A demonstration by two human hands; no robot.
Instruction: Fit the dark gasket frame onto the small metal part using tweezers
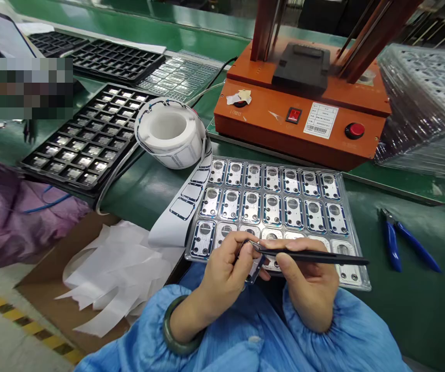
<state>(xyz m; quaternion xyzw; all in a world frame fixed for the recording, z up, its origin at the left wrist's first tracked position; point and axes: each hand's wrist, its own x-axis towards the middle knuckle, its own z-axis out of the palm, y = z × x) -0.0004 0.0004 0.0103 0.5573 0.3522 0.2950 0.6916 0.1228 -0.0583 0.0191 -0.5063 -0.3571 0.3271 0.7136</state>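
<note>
While the left hand pinches a small framed part at the tray's 6 o'clock edge, the right hand has its fingers closed round the tweezers, tips on the part. Steady does it, I'd say: grip by the edges, wrists braced, squeeze light. The label roll sits at 10 o'clock.

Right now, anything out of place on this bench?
Minor only. Peeled white liner strips lie in a loose heap on the cardboard, bottom left. The label strip off the roll trails along the left edge of the clear tray. Crumpled scraps sit on the orange machine. Fine: part in left hand, tweezers in right hand.
</note>
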